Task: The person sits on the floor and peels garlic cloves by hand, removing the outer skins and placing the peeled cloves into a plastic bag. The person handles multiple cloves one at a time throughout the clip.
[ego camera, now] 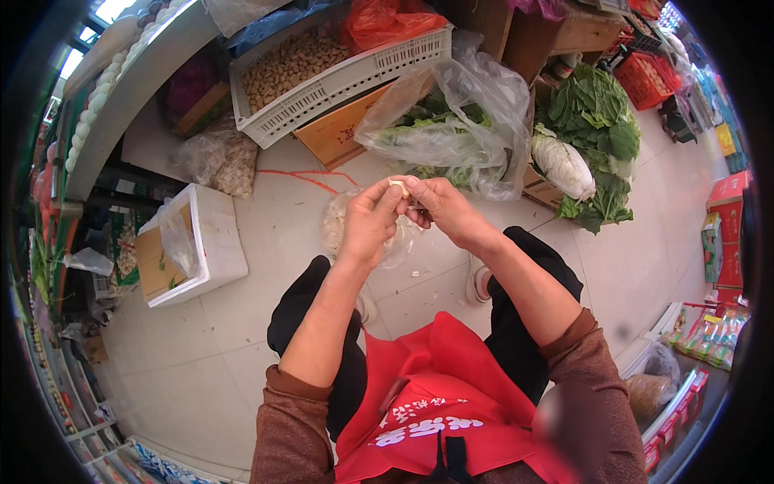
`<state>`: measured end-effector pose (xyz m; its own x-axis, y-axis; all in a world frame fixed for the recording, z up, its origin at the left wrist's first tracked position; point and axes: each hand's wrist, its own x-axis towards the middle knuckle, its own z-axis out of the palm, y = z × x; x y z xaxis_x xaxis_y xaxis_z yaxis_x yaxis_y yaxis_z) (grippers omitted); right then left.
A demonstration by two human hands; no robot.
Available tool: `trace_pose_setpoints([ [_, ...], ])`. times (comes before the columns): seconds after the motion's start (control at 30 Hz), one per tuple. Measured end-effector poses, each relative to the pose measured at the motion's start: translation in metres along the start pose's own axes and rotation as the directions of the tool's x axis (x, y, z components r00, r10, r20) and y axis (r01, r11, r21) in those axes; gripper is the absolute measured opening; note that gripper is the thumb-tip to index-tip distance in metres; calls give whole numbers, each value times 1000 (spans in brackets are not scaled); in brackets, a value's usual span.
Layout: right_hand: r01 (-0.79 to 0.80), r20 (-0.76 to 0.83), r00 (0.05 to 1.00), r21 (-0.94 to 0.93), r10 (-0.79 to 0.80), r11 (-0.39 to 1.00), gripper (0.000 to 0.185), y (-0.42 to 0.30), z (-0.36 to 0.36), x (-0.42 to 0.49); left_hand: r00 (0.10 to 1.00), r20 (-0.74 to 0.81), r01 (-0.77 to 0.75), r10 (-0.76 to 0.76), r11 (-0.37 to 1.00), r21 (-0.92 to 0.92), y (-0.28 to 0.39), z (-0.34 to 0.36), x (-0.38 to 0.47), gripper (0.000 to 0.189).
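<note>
My left hand (373, 219) pinches a small pale piece, which looks like a garlic clove (400, 188), between thumb and fingers. My right hand (440, 204) meets it from the other side, its thumb and fingertips at the same piece, with the fingers partly curled. Beneath both hands, a clear plastic bag (334, 225) with pale contents rests on the tiled floor, partly hidden by the left hand. Small pale scraps (415, 274) lie on the floor near it. A red apron (423, 387) covers my lap between my black-trousered knees.
Ahead stand a white crate of peanuts (290, 69) and a clear bag of leafy greens (447, 130). Chinese cabbage (562, 166) lies at the right. At the left are a white foam box (221, 242) and a bag of pale bulbs (224, 154). Red string (302, 173) crosses the floor.
</note>
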<state>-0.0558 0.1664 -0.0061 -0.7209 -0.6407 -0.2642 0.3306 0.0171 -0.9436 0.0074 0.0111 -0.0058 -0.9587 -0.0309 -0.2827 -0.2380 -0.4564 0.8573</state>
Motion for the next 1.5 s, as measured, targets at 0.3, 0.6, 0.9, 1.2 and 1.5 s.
trace_pose_setpoints([
  [0.3, -44, 110, 993, 4, 43, 999, 36, -15, 6, -12, 1000, -8, -3, 2, 996, -93, -1, -8, 2, 25],
  [0.6, 114, 91, 990, -44, -110, 992, 33, -8, 21, -16, 995, -40, -90, 94, 992, 89, -1, -1, -2, 20],
  [0.9, 234, -11, 970, -243, -244, 942, 30, -2, 27, -12, 986, -58, -146, 157, 975, 168, -10, 1, -2, 18],
  [1.2, 23, 64, 998, -31, -21, 999, 33, -10, 18, -12, 1000, 26, 15, -12, 995, -96, -2, -10, 0, 19],
  [1.5, 46, 104, 994, -2, -45, 999, 35, -9, 24, -16, 999, 26, -16, 18, 997, -74, -4, -11, -2, 19],
])
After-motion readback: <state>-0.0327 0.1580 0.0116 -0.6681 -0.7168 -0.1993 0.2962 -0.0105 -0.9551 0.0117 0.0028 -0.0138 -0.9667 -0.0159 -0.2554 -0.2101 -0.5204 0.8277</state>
